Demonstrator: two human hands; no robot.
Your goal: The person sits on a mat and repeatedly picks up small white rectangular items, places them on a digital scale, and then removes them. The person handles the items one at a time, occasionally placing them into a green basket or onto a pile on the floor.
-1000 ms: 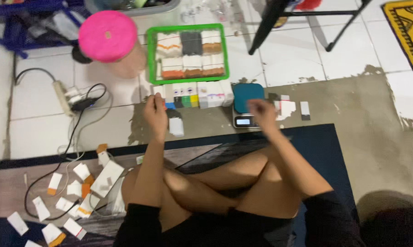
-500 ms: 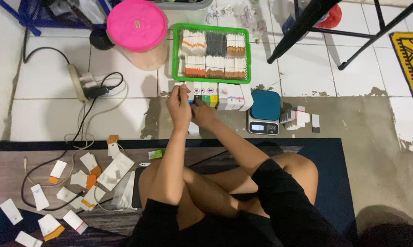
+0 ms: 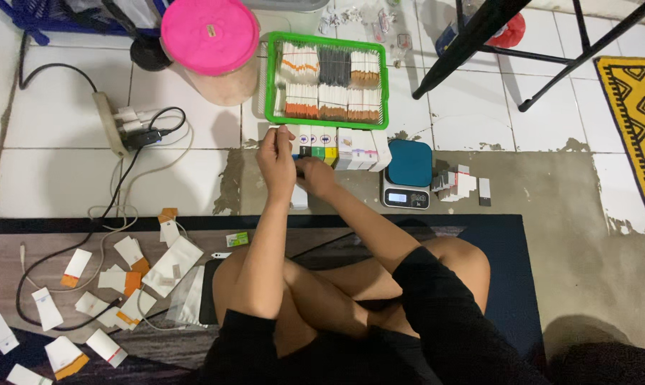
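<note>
I sit cross-legged on the floor. My left hand (image 3: 276, 165) and my right hand (image 3: 315, 178) meet just in front of a row of small boxes (image 3: 337, 148) that stand on the tiles. Both hands have their fingers curled around something small between them; what it is I cannot make out. Behind the row lies a green tray (image 3: 327, 122) packed with white, black and orange-edged packets. A small digital scale (image 3: 407, 173) with a teal platform stands to the right of my right hand.
A pink-lidded jar (image 3: 210, 43) stands at the back left beside a power strip (image 3: 115, 128) with cables. Loose white and orange packets (image 3: 126, 274) litter the mat at the left. A few small boxes (image 3: 459, 185) lie right of the scale. Black stand legs (image 3: 494, 50) cross the back right.
My right hand has come left from the scale to meet my left hand at the row of boxes. The view has moved closer and shifted.
</note>
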